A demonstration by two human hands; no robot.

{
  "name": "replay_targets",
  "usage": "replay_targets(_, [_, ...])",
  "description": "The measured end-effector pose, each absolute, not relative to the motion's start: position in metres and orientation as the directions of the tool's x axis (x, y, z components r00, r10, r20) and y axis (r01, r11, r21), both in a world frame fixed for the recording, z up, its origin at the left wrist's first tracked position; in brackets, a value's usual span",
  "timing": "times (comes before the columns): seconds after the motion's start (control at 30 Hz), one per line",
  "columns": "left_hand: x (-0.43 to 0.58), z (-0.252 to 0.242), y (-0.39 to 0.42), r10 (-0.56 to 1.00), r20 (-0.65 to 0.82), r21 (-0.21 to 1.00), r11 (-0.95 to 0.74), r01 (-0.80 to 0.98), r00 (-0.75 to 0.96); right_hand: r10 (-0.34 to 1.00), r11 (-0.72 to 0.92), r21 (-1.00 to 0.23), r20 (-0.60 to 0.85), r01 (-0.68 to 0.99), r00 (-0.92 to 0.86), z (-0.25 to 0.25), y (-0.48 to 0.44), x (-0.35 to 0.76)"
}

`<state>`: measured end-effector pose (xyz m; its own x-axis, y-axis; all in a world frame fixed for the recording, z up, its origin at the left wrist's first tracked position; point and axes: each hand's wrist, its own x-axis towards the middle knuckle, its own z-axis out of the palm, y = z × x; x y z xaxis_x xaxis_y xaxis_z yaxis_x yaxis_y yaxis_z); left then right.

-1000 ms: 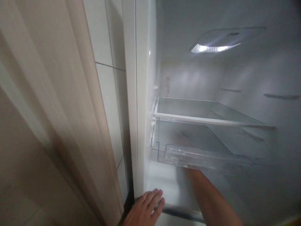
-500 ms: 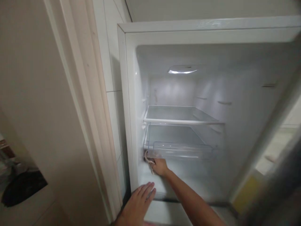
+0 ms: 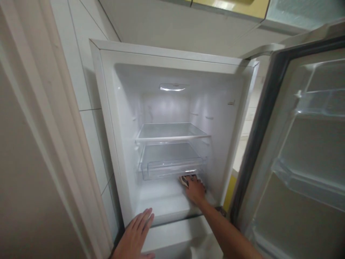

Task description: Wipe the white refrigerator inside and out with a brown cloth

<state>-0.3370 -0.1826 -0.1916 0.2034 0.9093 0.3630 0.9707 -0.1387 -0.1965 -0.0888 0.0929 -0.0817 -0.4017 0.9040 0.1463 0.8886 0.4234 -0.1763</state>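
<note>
My right hand (image 3: 196,190) reaches inside the open fridge (image 3: 178,55), low on the right side. Its fingers press on a crumpled, dark-and-light patterned cloth (image 3: 184,180) against the fridge floor (image 3: 161,198). Just above and behind it is a clear plastic drawer (image 3: 172,169) under a glass shelf. At the front left corner of the fridge, my left hand (image 3: 136,232) is open, fingers stretched out, holding nothing. Whether it touches the fridge edge I cannot tell.
The fridge door (image 3: 309,151) stands swung open on the right, with clear door racks (image 3: 304,183). A glass shelf (image 3: 172,131) spans the middle of the compartment. On the left are a tiled wall (image 3: 93,136) and a pale door frame (image 3: 61,118). Yellow cabinets (image 3: 231,7) hang above.
My right hand has moved with the cloth from the left side of the fridge floor to the right. The view has swung right, showing more of the door. My left hand stays open near the front left.
</note>
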Motion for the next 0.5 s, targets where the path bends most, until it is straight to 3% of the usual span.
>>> replay_targets(0.17, [-0.339,-0.195,-0.181,0.851,0.460,-0.276,-0.133,0.952,0.253,0.672,0.729,-0.284,0.128,0.622,-0.729,-0.089,0.079,-0.120])
replay_targets(0.23, [-0.339,-0.195,-0.180,0.845,0.469,-0.289,-0.127,0.949,0.256,0.683,0.712,-0.304,0.093,0.633,-0.724,-0.086,0.086,-0.130])
replay_targets(0.37, [-0.340,-0.197,-0.179,0.869,0.435,-0.280,-0.118,0.953,0.236,0.843,0.527,-0.294,0.059,0.797,-0.535,-0.081,0.099,-0.166])
replay_targets(0.5, [-0.343,-0.202,-0.176,0.878,0.404,-0.289,-0.146,0.946,0.259,0.829,0.541,-0.332,0.056,0.773,-0.556,-0.083,0.098,-0.224])
